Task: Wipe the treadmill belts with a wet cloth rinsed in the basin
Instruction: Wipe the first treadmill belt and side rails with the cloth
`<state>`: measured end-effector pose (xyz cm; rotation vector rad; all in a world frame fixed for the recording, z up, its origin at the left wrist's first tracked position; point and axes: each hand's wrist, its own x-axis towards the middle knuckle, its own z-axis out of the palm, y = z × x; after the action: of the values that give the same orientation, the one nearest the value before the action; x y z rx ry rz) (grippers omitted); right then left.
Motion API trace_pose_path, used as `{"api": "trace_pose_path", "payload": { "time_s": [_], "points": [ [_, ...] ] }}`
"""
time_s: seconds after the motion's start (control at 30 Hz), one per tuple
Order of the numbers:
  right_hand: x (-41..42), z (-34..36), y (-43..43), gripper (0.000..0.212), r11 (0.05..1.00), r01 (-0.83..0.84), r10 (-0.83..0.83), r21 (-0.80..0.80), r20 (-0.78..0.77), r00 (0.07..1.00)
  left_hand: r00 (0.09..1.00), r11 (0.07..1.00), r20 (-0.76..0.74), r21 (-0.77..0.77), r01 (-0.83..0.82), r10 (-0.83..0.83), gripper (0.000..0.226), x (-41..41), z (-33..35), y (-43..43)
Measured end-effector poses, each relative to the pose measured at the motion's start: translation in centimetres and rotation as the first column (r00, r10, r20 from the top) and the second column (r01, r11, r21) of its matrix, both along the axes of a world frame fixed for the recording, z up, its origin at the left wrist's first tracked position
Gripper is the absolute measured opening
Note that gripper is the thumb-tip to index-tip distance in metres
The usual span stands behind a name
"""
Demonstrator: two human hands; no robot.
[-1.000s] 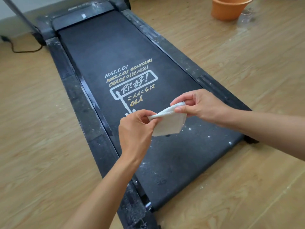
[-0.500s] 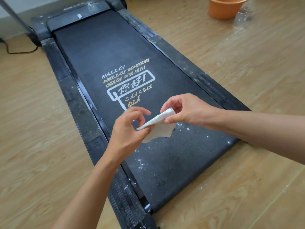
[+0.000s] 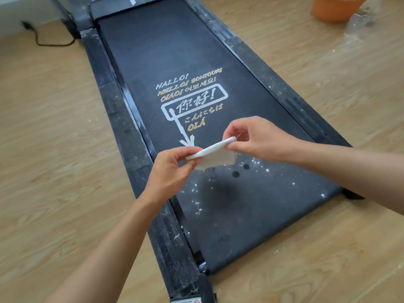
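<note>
A black treadmill belt [image 3: 175, 53] with white and gold greeting print runs away from me on the wood floor. White specks and a few dark wet spots mark its near end. A small white cloth [image 3: 213, 153] hangs folded just above the belt, stretched between both hands. My left hand [image 3: 172, 169] pinches its left end. My right hand [image 3: 255, 139] pinches its right end between thumb and fingers. The orange basin [image 3: 334, 8] stands on the floor at the far right, partly cut off by the frame.
Dusty black side rails [image 3: 122, 119] flank the belt. A black power cable [image 3: 43, 38] lies on the floor at the far left. White dust and wet marks spread over the floor [image 3: 360, 29] near the basin. Wood flooring lies on both sides.
Both hands have drawn the cloth's ends apart, so its top edge is now stretched out longer. The view has shifted so the treadmill sits more centred.
</note>
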<state>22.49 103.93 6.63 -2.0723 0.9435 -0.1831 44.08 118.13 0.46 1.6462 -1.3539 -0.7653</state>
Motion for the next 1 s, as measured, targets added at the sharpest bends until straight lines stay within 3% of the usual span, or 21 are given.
{"api": "trace_pose_path", "payload": {
  "time_s": [0.1,0.17,0.23,0.3,0.37,0.43,0.53,0.67,0.77,0.87,1.0],
  "points": [
    [2.9,-0.3,-0.7,0.012,0.996,0.035,-0.029,-0.078,0.077,0.997,0.973,0.982,0.188,-0.158,-0.103,0.132,0.028,0.5,-0.2,0.6],
    [4.5,-1.5,-0.4,0.014,0.995,0.017,-0.014,-0.103,0.029,0.999,0.925,0.976,0.338,-0.188,-0.113,0.173,0.028,0.9,-1.8,1.3],
    [5.2,-3.7,0.5,0.018,0.989,-0.105,0.086,-0.1,-0.182,0.98,0.849,0.982,0.501,-0.162,-0.1,0.169,0.028,1.3,-4.4,2.4],
    [5.4,-5.7,1.6,0.023,0.958,-0.281,0.233,-0.054,-0.423,0.876,0.797,0.995,0.601,-0.1,0.0,0.06,0.023,1.5,-6.7,4.1],
    [5.9,-6.6,2.3,0.034,0.91,-0.401,0.292,-0.105,-0.524,0.8,0.794,0.993,0.604,-0.038,0.112,-0.066,0.014,1.1,-7.6,6.0],
    [6.5,-6.8,3.0,0.043,0.87,-0.442,0.274,-0.221,-0.528,0.804,0.849,0.99,0.525,-0.082,0.117,-0.057,0.019,0.8,-7.9,7.3],
    [7.6,-7.3,4.7,0.05,0.85,-0.463,0.34,-0.25,-0.412,0.845,0.888,0.969,0.42,-0.227,-0.097,0.187,0.022,2.2,-8.6,7.5],
    [9.1,-11.1,7.0,0.06,0.866,-0.382,0.278,-0.323,-0.323,0.905,0.84,0.918,0.372,-0.198,-0.344,0.395,0.038,5.6,-9.3,6.2],
    [11.2,-14.4,8.2,0.074,0.891,-0.298,0.154,-0.343,-0.39,0.908,0.851,0.959,0.443,-0.112,-0.26,0.283,0.049,7.4,-9.2,4.5],
    [14.2,-16.2,6.8,0.076,0.87,-0.233,0.037,-0.434,-0.414,0.91,0.848,0.989,0.517,0.024,-0.146,0.113,0.061,8.7,-9.2,2.4],
    [20.8,-15.9,2.3,0.084,0.893,-0.182,-0.02,-0.41,-0.441,0.897,0.874,0.978,0.465,0.065,-0.196,0.144,0.067,10.8,-8.6,-0.7]
  ]
}}
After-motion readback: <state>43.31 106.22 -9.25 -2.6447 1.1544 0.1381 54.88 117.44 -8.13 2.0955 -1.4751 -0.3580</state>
